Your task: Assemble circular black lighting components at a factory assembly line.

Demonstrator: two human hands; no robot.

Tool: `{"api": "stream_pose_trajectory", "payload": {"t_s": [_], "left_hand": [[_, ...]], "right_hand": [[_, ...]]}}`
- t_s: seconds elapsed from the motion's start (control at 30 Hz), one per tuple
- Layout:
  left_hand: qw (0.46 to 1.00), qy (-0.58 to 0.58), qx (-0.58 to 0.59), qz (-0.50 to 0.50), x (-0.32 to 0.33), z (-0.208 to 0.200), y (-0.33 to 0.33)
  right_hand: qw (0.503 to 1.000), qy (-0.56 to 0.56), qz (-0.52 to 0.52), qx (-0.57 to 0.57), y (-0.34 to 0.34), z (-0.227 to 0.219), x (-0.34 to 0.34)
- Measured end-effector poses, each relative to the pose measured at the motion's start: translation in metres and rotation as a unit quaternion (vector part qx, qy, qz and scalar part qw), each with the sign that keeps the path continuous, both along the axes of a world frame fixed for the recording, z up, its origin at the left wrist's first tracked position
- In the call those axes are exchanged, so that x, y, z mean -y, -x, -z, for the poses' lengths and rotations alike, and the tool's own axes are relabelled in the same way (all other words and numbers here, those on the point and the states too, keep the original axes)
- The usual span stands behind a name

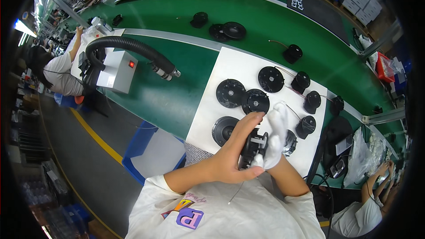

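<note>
In front of my chest, my left hand (228, 161) is bare and wrapped round a black plastic assembly (250, 151) with a light grey part showing on it. My right hand (277, 133), in a white glove, presses against the assembly's other side with its fingers pointing up. A thin wire with a small tip (230, 202) hangs below my hands. Just beyond them, several black round discs lie on a white board (204, 117), among them a ridged disc (223, 130). To their right stand several black cylindrical parts with thin wires, one a wired cylinder (305, 127).
A grey box with a red switch (118, 71) and a black flexible hose (133, 44) stand at the left. More black parts sit on the green conveyor (261, 22). A blue bin (133, 148) is lower left. Co-workers sit at far left and lower right.
</note>
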State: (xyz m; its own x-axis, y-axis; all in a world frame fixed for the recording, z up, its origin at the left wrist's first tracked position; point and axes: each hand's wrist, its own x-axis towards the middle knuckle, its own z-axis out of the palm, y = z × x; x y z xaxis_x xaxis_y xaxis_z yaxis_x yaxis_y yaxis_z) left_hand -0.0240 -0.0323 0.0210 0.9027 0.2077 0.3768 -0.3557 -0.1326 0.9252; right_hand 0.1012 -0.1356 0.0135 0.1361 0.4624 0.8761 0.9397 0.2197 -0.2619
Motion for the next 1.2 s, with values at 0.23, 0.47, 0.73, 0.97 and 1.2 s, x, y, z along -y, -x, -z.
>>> {"api": "stream_pose_trajectory", "payload": {"t_s": [0.23,0.47,0.73,0.97,1.2], "left_hand": [[0.991,-0.063,0.095,-0.063,0.005,-0.001,-0.007],[0.986,-0.096,0.123,-0.066,0.003,-0.006,-0.007],[0.98,-0.084,0.164,-0.079,0.007,-0.008,-0.007],[0.977,-0.075,0.181,-0.085,0.007,-0.006,-0.007],[0.981,0.145,0.131,0.006,-0.001,0.003,-0.005]], "right_hand": [[0.996,0.067,-0.034,-0.051,-0.006,-0.001,0.022],[0.996,0.065,-0.035,-0.054,-0.003,-0.005,0.031],[0.997,0.061,-0.045,-0.034,-0.003,-0.007,0.034],[0.993,0.059,-0.077,-0.071,0.001,-0.005,0.031],[0.971,0.038,-0.145,-0.185,-0.004,0.009,0.036]]}}
